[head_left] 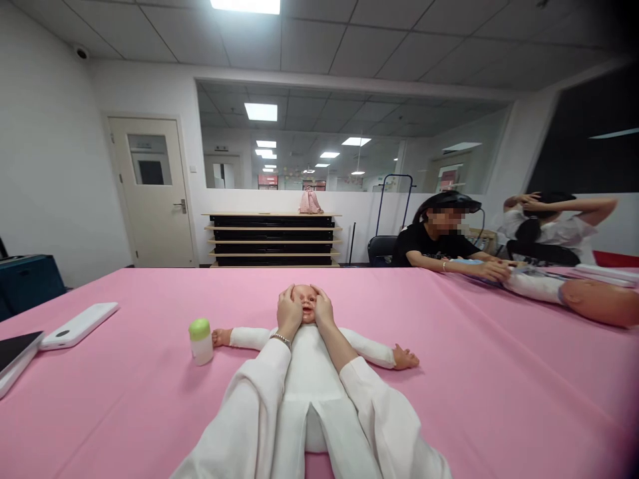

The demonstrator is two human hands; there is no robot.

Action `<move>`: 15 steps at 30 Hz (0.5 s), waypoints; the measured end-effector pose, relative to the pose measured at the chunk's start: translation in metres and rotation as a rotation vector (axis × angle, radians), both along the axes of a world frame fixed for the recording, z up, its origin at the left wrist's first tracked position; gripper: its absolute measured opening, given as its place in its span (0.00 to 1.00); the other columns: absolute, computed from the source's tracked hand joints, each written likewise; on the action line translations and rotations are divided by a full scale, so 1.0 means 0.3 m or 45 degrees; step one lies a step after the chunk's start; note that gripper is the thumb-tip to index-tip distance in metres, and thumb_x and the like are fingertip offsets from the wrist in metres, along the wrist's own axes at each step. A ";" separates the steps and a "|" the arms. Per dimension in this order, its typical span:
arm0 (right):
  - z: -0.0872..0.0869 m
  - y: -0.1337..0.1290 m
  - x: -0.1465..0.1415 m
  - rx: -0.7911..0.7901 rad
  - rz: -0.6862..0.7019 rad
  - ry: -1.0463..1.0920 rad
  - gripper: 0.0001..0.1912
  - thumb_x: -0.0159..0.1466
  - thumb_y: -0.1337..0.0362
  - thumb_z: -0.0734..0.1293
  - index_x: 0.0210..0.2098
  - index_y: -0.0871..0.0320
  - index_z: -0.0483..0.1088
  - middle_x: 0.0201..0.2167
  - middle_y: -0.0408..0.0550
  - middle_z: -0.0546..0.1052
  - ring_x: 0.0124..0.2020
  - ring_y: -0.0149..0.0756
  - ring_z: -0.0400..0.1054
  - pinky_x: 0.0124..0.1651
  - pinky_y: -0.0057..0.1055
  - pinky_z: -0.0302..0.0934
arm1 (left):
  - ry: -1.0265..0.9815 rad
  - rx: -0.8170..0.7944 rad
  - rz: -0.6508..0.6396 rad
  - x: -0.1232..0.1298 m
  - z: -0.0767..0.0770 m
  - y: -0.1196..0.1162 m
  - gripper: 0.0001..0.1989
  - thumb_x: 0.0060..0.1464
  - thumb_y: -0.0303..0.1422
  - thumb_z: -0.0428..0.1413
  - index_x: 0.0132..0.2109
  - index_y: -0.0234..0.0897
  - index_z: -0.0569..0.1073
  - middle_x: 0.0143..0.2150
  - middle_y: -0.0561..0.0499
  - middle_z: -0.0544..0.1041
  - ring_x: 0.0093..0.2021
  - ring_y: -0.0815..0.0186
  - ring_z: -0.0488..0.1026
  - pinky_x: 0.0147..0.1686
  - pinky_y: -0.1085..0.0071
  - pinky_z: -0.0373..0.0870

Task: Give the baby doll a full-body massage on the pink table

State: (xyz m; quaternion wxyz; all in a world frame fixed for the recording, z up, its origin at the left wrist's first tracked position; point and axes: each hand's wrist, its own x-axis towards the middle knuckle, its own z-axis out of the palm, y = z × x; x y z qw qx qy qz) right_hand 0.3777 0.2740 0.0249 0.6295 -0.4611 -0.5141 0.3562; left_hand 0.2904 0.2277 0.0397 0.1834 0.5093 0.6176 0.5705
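Note:
A baby doll in a white cloth body lies face up on the pink-covered table, arms stretched out to both sides. My left hand cups one side of its head, fingers curved along the temple and cheek. Against the other side rests my right hand, curved the same way. Between them the doll's eyes, nose and open mouth show in part. My fingertips around the back of the head are hidden. Beside the doll's hand on the left stands a small clear bottle with a green cap.
A white power bank and a dark-screened device lie at the left. Across the table at the right, a person in black handles another doll. A second person sits behind with raised arms.

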 end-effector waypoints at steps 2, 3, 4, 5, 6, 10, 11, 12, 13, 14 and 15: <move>-0.007 -0.002 0.001 0.002 -0.005 0.026 0.19 0.52 0.63 0.55 0.38 0.57 0.72 0.45 0.48 0.75 0.51 0.39 0.65 0.55 0.35 0.57 | -0.018 0.008 0.009 -0.003 -0.004 0.001 0.22 0.58 0.31 0.39 0.56 0.32 0.66 0.57 0.42 0.66 0.58 0.63 0.62 0.56 0.70 0.57; -0.009 -0.007 0.001 0.012 0.003 0.030 0.19 0.52 0.63 0.56 0.39 0.57 0.72 0.45 0.48 0.75 0.51 0.39 0.65 0.55 0.35 0.57 | -0.023 0.013 0.011 -0.004 -0.005 0.001 0.22 0.58 0.31 0.40 0.55 0.31 0.66 0.57 0.42 0.67 0.58 0.63 0.62 0.56 0.70 0.57; -0.009 -0.015 0.002 0.028 0.016 0.028 0.19 0.52 0.62 0.57 0.40 0.57 0.72 0.46 0.48 0.74 0.51 0.40 0.65 0.55 0.35 0.57 | -0.025 0.020 0.012 -0.005 -0.007 0.000 0.22 0.57 0.32 0.41 0.55 0.31 0.66 0.57 0.41 0.67 0.58 0.63 0.62 0.57 0.70 0.56; -0.009 -0.024 0.002 0.051 0.031 0.023 0.19 0.51 0.61 0.59 0.41 0.57 0.71 0.46 0.48 0.74 0.51 0.40 0.65 0.55 0.35 0.57 | -0.024 0.028 0.012 -0.005 -0.008 -0.001 0.22 0.57 0.34 0.43 0.56 0.32 0.66 0.57 0.41 0.67 0.58 0.62 0.62 0.57 0.69 0.56; -0.008 -0.034 0.002 0.076 0.044 0.015 0.20 0.50 0.61 0.61 0.42 0.57 0.71 0.47 0.49 0.73 0.51 0.40 0.65 0.55 0.34 0.57 | -0.020 0.037 0.010 -0.005 -0.010 -0.003 0.22 0.55 0.35 0.46 0.56 0.32 0.66 0.57 0.41 0.66 0.58 0.60 0.61 0.57 0.68 0.56; -0.002 -0.053 0.000 0.111 0.049 -0.008 0.23 0.48 0.59 0.65 0.44 0.58 0.69 0.49 0.51 0.72 0.51 0.41 0.63 0.56 0.34 0.55 | -0.004 0.057 0.000 -0.005 -0.016 0.000 0.25 0.52 0.37 0.51 0.56 0.33 0.65 0.57 0.40 0.65 0.58 0.58 0.61 0.57 0.67 0.56; -0.001 -0.052 0.001 0.100 0.042 -0.008 0.23 0.48 0.59 0.65 0.43 0.58 0.69 0.48 0.51 0.72 0.51 0.41 0.63 0.56 0.35 0.55 | -0.006 0.056 -0.003 -0.005 -0.017 0.002 0.25 0.52 0.37 0.51 0.56 0.33 0.65 0.57 0.40 0.65 0.58 0.58 0.61 0.57 0.66 0.56; 0.000 -0.047 0.001 0.086 0.035 -0.005 0.21 0.48 0.58 0.65 0.42 0.58 0.69 0.47 0.51 0.73 0.51 0.41 0.63 0.56 0.35 0.55 | -0.011 0.054 -0.005 -0.005 -0.018 0.006 0.25 0.52 0.37 0.50 0.56 0.33 0.65 0.57 0.40 0.66 0.57 0.58 0.62 0.57 0.66 0.56; -0.001 -0.042 0.002 0.072 0.030 0.001 0.20 0.49 0.59 0.64 0.41 0.57 0.70 0.47 0.50 0.73 0.51 0.41 0.64 0.56 0.36 0.55 | -0.018 0.052 -0.005 -0.005 -0.019 0.009 0.24 0.53 0.37 0.49 0.56 0.32 0.65 0.57 0.40 0.66 0.57 0.58 0.62 0.57 0.66 0.56; -0.002 -0.035 0.004 0.058 0.025 0.007 0.18 0.50 0.59 0.62 0.40 0.57 0.70 0.46 0.49 0.74 0.51 0.41 0.64 0.56 0.36 0.55 | -0.027 0.051 -0.004 -0.005 -0.021 0.013 0.23 0.54 0.37 0.48 0.56 0.33 0.65 0.56 0.40 0.66 0.57 0.59 0.62 0.57 0.66 0.56; -0.004 -0.028 0.005 0.045 0.022 0.014 0.17 0.51 0.61 0.60 0.39 0.56 0.70 0.45 0.49 0.74 0.51 0.40 0.64 0.56 0.36 0.55 | -0.036 0.051 -0.003 -0.005 -0.023 0.017 0.22 0.55 0.35 0.46 0.55 0.33 0.66 0.56 0.41 0.66 0.57 0.60 0.62 0.57 0.67 0.56</move>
